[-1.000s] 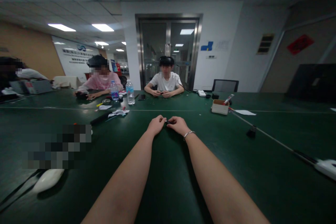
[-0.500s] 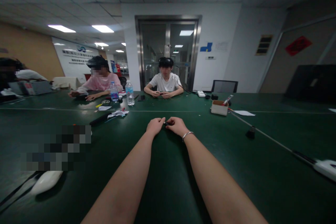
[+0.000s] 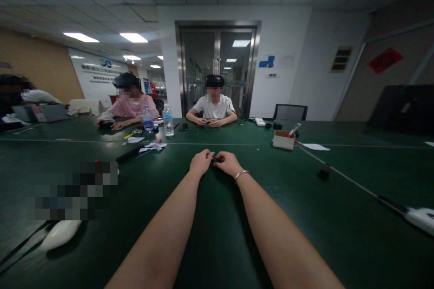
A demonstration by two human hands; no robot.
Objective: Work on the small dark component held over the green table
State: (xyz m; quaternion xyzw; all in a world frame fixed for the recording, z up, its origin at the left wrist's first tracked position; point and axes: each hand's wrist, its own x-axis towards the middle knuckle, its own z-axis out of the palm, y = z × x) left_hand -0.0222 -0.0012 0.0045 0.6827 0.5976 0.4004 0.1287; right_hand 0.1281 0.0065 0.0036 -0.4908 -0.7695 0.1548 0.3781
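Both my arms stretch forward over the dark green table [image 3: 217, 235]. My left hand [image 3: 201, 162] and my right hand [image 3: 229, 163] meet near the table's middle, fingertips almost touching. Between them is a small dark object [image 3: 214, 160], too small and too covered by fingers to name. My right thumb and fingers are pinched on it. The left fingers are curled closed at its other end; whether they grip it too is hard to see. A silver bracelet [image 3: 241, 174] circles my right wrist.
A small cardboard box [image 3: 284, 140] holding a pen-like item stands ahead to the right, near a white sheet [image 3: 316, 146] and a long cable [image 3: 352, 179]. Two water bottles [image 3: 167, 121] and crumpled paper [image 3: 153, 146] lie left. Several people [image 3: 214, 104] sit beyond.
My left fingers have shifted slightly and lifted a little at the small dark object. My right hand stays nearly in place. A person at the left has moved a hand slightly.
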